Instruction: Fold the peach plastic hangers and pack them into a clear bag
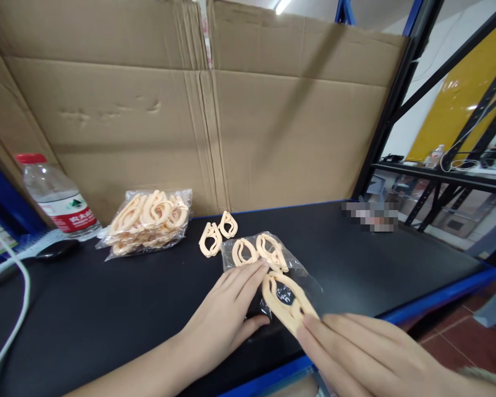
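Left hand [227,311] lies flat, fingers spread and released, pinning the clear bag [273,270] to the black table [107,309] so its mouth keeps steady. Right hand [355,347] pinches a peach plastic clip [285,300] at the bag's near end, angled toward the opening (two clips already lie inside). Loose clips [217,234] and a full bag [146,220] wait beyond, near a water bottle [55,196].

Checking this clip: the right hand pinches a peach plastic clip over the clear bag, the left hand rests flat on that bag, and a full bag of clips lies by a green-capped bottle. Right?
One slip: the bottle has a red cap, not green, as the head view shows. The right hand does pinch a clip, the left hand rests on the clear bag, and the full bag lies nearby.
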Available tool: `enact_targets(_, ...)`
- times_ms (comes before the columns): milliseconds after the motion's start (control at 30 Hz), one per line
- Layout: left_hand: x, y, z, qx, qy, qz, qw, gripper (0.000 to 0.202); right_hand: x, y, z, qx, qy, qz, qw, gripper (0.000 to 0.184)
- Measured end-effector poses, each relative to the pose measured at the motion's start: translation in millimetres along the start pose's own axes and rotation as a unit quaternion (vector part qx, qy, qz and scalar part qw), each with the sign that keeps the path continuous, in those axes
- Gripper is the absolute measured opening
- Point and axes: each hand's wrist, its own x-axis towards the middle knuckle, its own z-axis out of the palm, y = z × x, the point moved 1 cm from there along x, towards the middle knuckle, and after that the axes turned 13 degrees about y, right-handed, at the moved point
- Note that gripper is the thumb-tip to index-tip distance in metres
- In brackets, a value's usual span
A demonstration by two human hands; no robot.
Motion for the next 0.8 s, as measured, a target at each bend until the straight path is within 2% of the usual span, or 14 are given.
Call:
enact_targets(33, 0.3, 0.6, -0.5, 0.0, 0.003, 0.001, 1.0, 0.076, 12.5, 3.9, 9.7, -0.012, 0.02, -0.029, 0.999, 0.04)
enact_targets(133, 1.7, 2.3, -2.0, 0.005, 0.001, 0.004, 1.0, 0.078, 30.6, 14.6, 45.0, -0.056, 0.05, -0.039, 0.996, 0.036)
enact_targets(200, 2.2, 3.0, -2.7, 0.011, -0.004, 0.003, 1.0, 0.077, 30.9, 16.8, 69.4, -0.103, 0.027, -0.033, 0.994, 0.032)
enact_targets(300, 1.6, 2.8, -2.4, 0.013, -0.006, 0.0, 1.0, 0.074, 24.8, 14.3, 97.9, -0.175, -0.034, 0.015, 0.984, 0.034)
enact_targets(433, 0.4, 2.3, -1.0, 0.016, -0.009, 0.002, 1.0, 0.072, 19.2, 12.7, 117.0, -0.215, -0.068, 0.067, 0.972, 0.04)
enact_targets(533, 1.5, 3.0, -0.8, 0.024, -0.014, 0.004, 1.0, 0.072, 19.3, 16.1, 121.2, -0.208, -0.086, 0.088, 0.97, 0.038)
enact_targets(633, 3.0, 3.5, -1.4, 0.027, -0.015, 0.001, 1.0, 0.071, 21.6, 16.2, 112.6, -0.19, -0.092, 0.088, 0.974, 0.035)
enact_targets(700, 3.3, 3.2, -1.9, 0.024, -0.018, -0.003, 1.0, 0.072, 25.2, 15.8, 97.8, -0.178, -0.059, 0.074, 0.98, 0.028)
enact_targets(767, 3.0, 2.6, -2.3, 0.019, -0.022, -0.005, 1.0, 0.072, 31.6, 21.8, 80.1, -0.133, 0.01, 0.068, 0.989, 0.018)
enact_targets(800, 2.8, 2.4, -2.4, 0.017, -0.025, -0.006, 1.0, 0.071, 36.0, 29.3, 72.8, -0.094, 0.051, 0.072, 0.992, 0.022)
